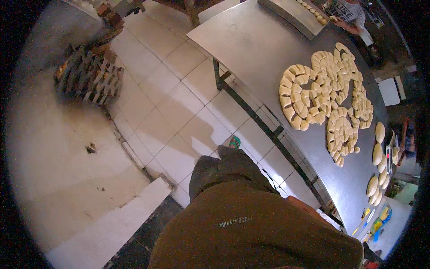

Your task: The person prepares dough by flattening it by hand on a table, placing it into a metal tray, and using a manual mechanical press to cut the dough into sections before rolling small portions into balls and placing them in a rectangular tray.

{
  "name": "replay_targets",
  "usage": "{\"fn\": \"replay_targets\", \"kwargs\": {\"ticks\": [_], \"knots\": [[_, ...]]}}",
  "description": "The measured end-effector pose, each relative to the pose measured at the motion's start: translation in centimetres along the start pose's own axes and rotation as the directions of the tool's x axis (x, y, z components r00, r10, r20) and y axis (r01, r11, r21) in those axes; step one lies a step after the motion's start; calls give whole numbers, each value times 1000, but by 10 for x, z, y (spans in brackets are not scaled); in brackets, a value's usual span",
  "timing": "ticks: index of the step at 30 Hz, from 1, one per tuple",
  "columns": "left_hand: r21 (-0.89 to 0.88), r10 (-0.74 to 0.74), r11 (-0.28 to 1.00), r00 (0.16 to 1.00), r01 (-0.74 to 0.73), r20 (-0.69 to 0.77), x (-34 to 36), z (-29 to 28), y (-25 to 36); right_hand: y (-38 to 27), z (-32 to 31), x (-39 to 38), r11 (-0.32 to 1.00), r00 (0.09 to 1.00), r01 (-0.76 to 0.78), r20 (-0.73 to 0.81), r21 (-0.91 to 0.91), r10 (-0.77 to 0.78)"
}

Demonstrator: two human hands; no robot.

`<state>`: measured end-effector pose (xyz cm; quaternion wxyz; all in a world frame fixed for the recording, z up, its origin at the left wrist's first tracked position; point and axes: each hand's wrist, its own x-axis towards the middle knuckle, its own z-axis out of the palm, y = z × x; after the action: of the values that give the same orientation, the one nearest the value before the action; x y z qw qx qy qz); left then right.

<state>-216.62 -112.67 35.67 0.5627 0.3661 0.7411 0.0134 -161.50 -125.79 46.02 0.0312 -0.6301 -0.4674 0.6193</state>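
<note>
A floor of pale square tiles [179,112] is seen from above, with a long steel counter [255,45] running along the right side. On the counter, cut dough pieces [322,94] are laid out in ring-shaped clusters — touching one another — and smooth oval dough balls [378,154] are lined up near the counter's far edge. A metal tray [291,15] holding small dough pieces is set at the top end, beside another person's arm [347,24]. Neither of the wearer's hands is shown, so the state of the fingers cannot be told; only a brown shirt [255,228] is seen.
</note>
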Motion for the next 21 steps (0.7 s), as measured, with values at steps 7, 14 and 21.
{"fn": "replay_targets", "kwargs": {"ticks": [7, 14, 21], "knots": [[13, -49, 999, 999, 49, 3, 23, -35, 12, -31, -2, 20, 997, 995, -47, 86, -60, 52], [83, -35, 996, 997, 29, 69, 80, -87, 41, -77, 11, 42, 993, 988, -90, 117, -70, 98], [206, 27, 977, 990, -56, 141, 172, -178, 112, -140, 31, 85, 996, 980, -86, 174, -39, 92]]}}
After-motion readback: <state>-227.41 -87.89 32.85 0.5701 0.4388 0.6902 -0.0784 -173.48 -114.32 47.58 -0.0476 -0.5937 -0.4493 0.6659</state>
